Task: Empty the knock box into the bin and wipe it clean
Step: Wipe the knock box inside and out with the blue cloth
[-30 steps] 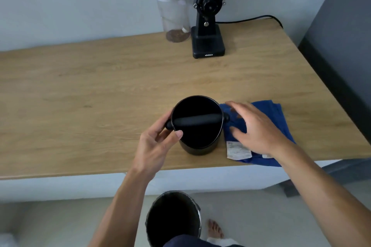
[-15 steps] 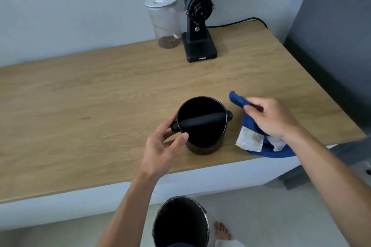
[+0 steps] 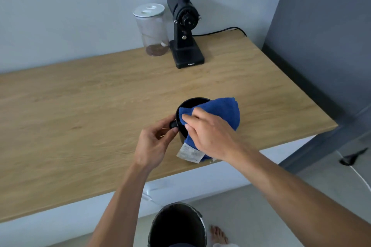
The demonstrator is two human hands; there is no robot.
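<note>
The black round knock box [image 3: 189, 104] stands upright near the front edge of the wooden table [image 3: 100, 106]. A blue cloth [image 3: 222, 111] with a white label lies over most of its opening. My right hand [image 3: 208, 132] presses the cloth onto and into the box. My left hand [image 3: 154, 142] grips the box's left side at the end knob of its bar. On the floor below the table edge stands the dark bin [image 3: 177, 226], open at the top.
A black coffee grinder [image 3: 185, 30] and a clear jar [image 3: 152, 30] with a little brown grounds stand at the back against the wall. A black cable runs right from the grinder. A dark grey wall borders the table's right end. A bare foot [image 3: 218, 233] shows beside the bin.
My right hand picked the blue cloth up from the table right of the box and brought it left onto the box's opening. My left hand stayed on the box's left side.
</note>
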